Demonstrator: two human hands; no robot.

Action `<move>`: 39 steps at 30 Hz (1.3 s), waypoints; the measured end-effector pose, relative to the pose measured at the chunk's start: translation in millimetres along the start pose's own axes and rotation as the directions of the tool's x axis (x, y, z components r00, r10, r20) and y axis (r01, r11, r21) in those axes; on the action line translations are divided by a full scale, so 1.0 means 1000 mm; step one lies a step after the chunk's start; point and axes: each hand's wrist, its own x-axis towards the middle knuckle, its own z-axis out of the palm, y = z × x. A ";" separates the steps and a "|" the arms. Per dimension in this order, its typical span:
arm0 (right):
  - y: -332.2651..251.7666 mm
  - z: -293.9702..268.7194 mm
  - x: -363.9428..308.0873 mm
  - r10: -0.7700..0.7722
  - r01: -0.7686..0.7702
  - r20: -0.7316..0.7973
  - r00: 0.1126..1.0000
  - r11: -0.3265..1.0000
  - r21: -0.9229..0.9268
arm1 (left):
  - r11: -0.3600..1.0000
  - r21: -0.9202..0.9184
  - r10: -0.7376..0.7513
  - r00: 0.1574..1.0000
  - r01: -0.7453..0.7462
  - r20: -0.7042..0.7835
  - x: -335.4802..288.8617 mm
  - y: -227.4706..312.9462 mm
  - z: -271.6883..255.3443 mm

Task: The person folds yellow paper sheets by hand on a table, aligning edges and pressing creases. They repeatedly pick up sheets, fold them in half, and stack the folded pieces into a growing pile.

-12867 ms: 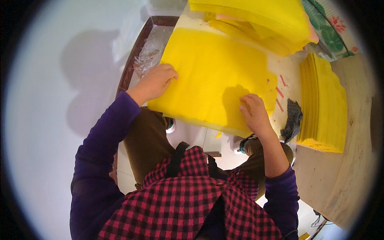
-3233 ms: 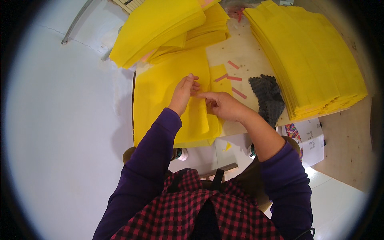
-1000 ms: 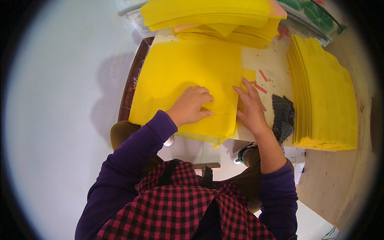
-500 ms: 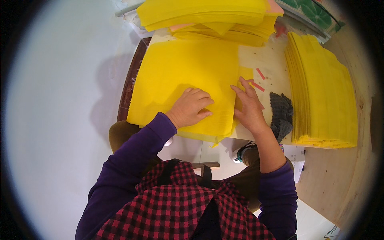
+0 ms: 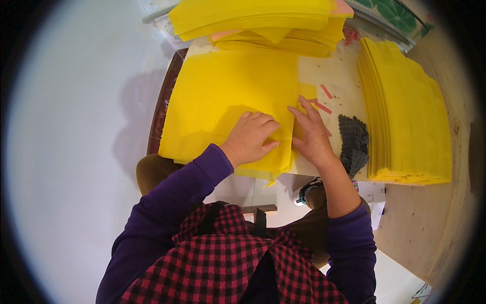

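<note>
Shadow falls on a big pale patch at the far left, and I cannot tell if that is a wall or the floor. Next is a bent knee in brown trousers, just below a dark brown edge. Then comes the yellow sheet, lying flat on a pale table, with its near edge close to the person. A big yellow pile sits behind it, with bits of pink in it. The left hand is over the near part of the sheet, fingers bent and thumb wide apart, with nothing between them. I cannot tell how hard it presses. The right hand is at the sheet's right edge, fingers spread and thumb well away from them, so its grip is wide too. Past its fingertips are thin pink strips on the table. Beside the right wrist is a crumpled dark grey cloth with a zigzag edge. Farther right, a tall yellow stack stands by a wooden board.
</note>
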 end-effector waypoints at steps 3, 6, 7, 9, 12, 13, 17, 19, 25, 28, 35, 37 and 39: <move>0.000 -0.001 0.000 0.000 0.000 0.003 1.000 1.000 0.010 | 1.000 0.027 0.004 1.000 -0.004 -0.014 0.000 0.001 0.002; 0.000 -0.002 0.000 0.004 -0.005 0.017 1.000 1.000 0.010 | 0.999 0.050 0.013 1.000 -0.012 -0.017 0.001 0.003 0.004; 0.000 -0.002 0.000 0.005 -0.005 0.018 1.000 1.000 0.010 | 0.998 0.056 0.017 1.000 -0.016 -0.017 0.001 0.004 0.004; 0.000 -0.002 0.000 0.006 -0.006 0.019 1.000 1.000 0.009 | 0.997 0.069 0.027 0.999 -0.025 -0.025 0.002 0.005 0.005; 0.002 -0.001 0.000 -0.002 0.001 0.017 1.000 1.000 0.009 | 0.995 0.090 0.047 0.998 -0.043 -0.048 0.002 0.006 0.006; 0.002 -0.001 0.000 -0.007 0.007 0.014 1.000 1.000 0.005 | 0.994 0.100 0.059 0.997 -0.053 -0.054 0.002 0.006 0.007; 0.003 0.000 -0.001 -0.009 0.009 0.013 1.000 1.000 0.007 | 0.989 0.121 0.093 0.993 -0.084 -0.073 0.001 0.005 0.008; 0.003 -0.001 -0.001 -0.008 0.008 0.019 1.000 1.000 0.006 | 0.987 0.131 0.105 0.991 -0.093 -0.084 0.000 0.004 0.009; 0.003 -0.001 -0.001 0.006 -0.006 0.023 1.000 1.000 0.006 | 0.985 0.141 0.112 0.991 -0.100 -0.079 -0.003 0.005 0.010; 0.002 -0.001 0.000 0.010 -0.010 0.026 1.000 1.000 -0.004 | 0.985 0.145 0.107 0.991 -0.096 -0.074 -0.005 0.006 0.011; 0.001 0.000 0.001 0.019 -0.019 0.032 0.999 1.000 -0.010 | 0.998 0.023 0.064 0.993 -0.062 -0.097 -0.008 0.006 0.019; 0.001 0.000 0.001 0.026 -0.026 0.038 0.999 1.000 -0.014 | 0.998 0.020 0.061 0.991 -0.059 -0.115 -0.009 0.006 0.021; 0.001 0.001 0.000 0.035 -0.034 0.039 0.999 0.999 -0.031 | 0.998 0.025 0.062 0.990 -0.059 -0.124 -0.009 0.006 0.023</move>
